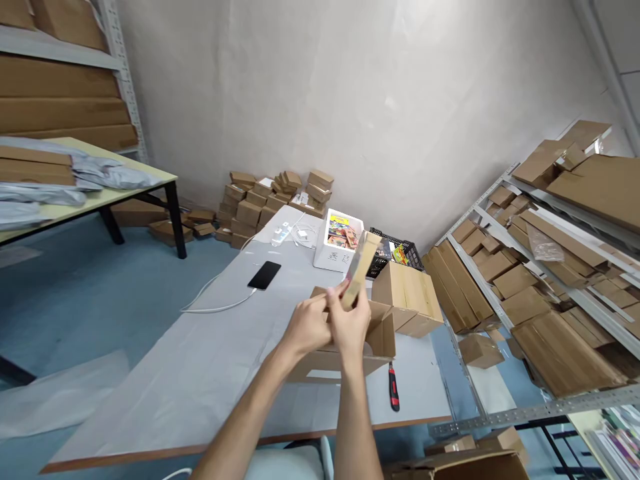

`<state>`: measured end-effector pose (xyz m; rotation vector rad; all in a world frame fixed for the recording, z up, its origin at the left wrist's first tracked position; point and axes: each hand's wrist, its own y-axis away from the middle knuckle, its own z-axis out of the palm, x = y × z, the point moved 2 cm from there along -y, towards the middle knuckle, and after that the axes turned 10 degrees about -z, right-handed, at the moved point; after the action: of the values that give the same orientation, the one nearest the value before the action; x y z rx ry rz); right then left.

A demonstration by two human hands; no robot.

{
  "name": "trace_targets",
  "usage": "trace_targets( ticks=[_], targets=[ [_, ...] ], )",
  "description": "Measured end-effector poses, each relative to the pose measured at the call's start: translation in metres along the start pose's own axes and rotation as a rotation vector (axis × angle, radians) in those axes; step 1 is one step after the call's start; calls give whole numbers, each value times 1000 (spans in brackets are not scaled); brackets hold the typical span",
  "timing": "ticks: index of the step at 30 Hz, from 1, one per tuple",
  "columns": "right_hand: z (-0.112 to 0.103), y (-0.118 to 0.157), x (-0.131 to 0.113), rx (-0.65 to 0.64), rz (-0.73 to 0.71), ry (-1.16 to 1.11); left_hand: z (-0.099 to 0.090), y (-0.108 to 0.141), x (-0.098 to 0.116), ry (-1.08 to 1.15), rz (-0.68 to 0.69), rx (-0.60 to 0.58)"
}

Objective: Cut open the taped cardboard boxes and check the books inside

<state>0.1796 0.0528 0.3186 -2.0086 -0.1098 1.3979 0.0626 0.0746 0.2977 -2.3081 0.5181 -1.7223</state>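
Both hands are raised over an open cardboard box on the table. My right hand closes round the lower end of a narrow tan piece that looks like a slim flat cardboard box, tilted upright and seen nearly edge-on. Against its left side, the fingers of my left hand are closed on the same piece, partly hidden behind it. A closed cardboard carton stands to the right of the open box. The red and black knife lies on the table near the open box's right corner.
On the grey-covered table lie a black phone with a white cable and a power strip. Behind are a white bin and a black crate. Shelves of boxes stand close on the right.
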Motion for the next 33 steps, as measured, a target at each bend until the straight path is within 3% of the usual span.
trace_targets(
  ticks=[2,4,5,8,9,13,19,23,28,33],
  targets=[
    [-13,-11,6,25,30,-34,-2,-3,-1,164,27,-196],
    [-24,-19,11,4,61,-178,-6,-7,-7,315,-54,-268],
    [-28,-21,13,-26,91,-276,-9,-10,-12,369,-118,-212],
    [-34,-17,13,-119,231,-534,-23,-17,-27,468,-308,133],
    [-35,-14,12,-140,259,-586,-26,-17,-31,520,-370,172],
    [-37,-9,7,-185,247,-649,-31,-15,-33,857,-563,-42],
    [-31,-13,14,-189,268,-635,-36,-11,-23,920,-606,39],
    [-24,-17,25,-204,242,-512,-39,-12,-24,833,-539,105],
    [-11,-15,30,63,93,-122,-32,-12,-23,462,-223,382],
    [24,3,2,-153,34,-209,-9,-6,-19,286,-21,529]
  ],
)
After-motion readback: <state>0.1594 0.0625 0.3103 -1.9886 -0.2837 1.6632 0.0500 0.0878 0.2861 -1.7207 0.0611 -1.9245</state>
